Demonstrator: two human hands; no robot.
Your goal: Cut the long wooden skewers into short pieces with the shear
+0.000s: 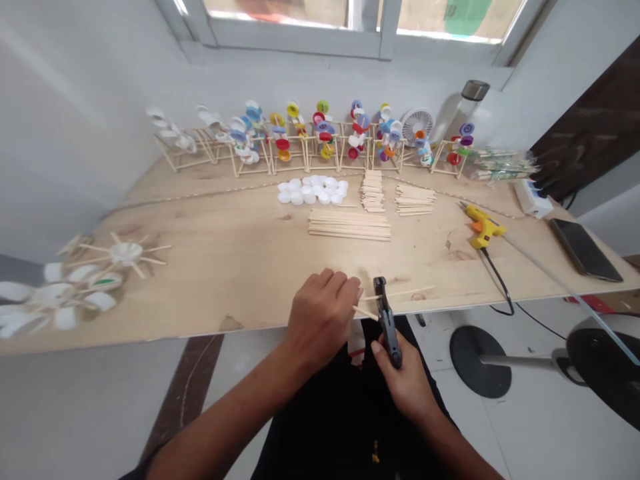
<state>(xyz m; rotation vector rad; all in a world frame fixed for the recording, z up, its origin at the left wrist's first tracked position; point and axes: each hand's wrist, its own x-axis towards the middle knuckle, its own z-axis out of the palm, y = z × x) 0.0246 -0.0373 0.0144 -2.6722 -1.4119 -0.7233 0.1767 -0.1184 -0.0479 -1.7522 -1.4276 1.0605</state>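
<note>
My left hand [320,317] is closed around thin wooden sticks [366,311] at the table's front edge. Their ends poke out to the right from the fingers, and one stick [413,292] reaches past the tool's head. My right hand [407,383] grips dark-handled pliers [387,327], jaws pointing up and away from me. The jaws are right at the sticks; whether they touch them I cannot make out. Farther back lie a bundle of long sticks [350,225], two groups of shorter sticks [373,191] and several white bottle caps [314,190].
Stick frames with coloured cap wheels [325,137] line the wall. A yellow glue gun [485,225], a phone [585,249] and a power strip [534,199] lie to the right. At left are a spoked hub [126,253] and a white cap wheel [53,295].
</note>
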